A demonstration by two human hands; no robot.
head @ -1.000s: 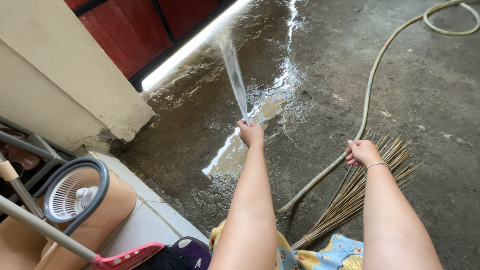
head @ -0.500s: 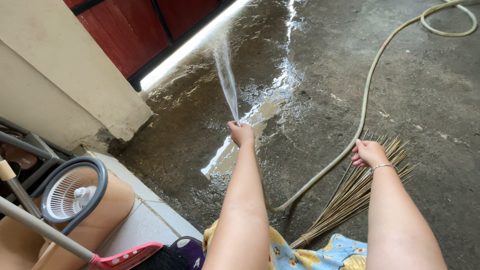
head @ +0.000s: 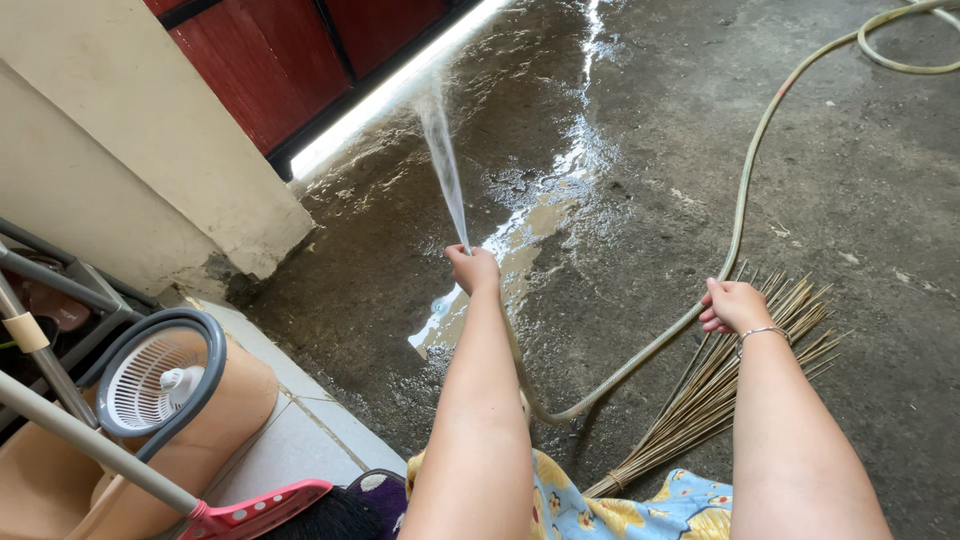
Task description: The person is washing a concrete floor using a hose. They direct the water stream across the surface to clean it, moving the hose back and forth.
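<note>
We grip the hose point(head: 640, 355) end in our closed left hand point(head: 474, 269), spraying water toward the red door point(head: 280, 60). Our right hand point(head: 735, 305) clutches the hose farther back, over a stick broom point(head: 700, 400). The concrete floor point(head: 880, 200) is wet near the door, dry on the right.

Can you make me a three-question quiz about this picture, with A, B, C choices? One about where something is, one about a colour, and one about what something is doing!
1. Where is the stick broom?
A. On the floor under the right hand
B. Leaning on the door
C. In the mop bucket

2. What colour is the door?
A. Blue
B. Dark red
C. White

3. What is the hose doing at the left hand?
A. Lying dry
B. Spraying water
C. Tied in a knot

Answers: 1 A, its bristles fan out on the concrete there. 2 B, its panels are dark red. 3 B, a jet shoots from the fist toward the door.
</note>
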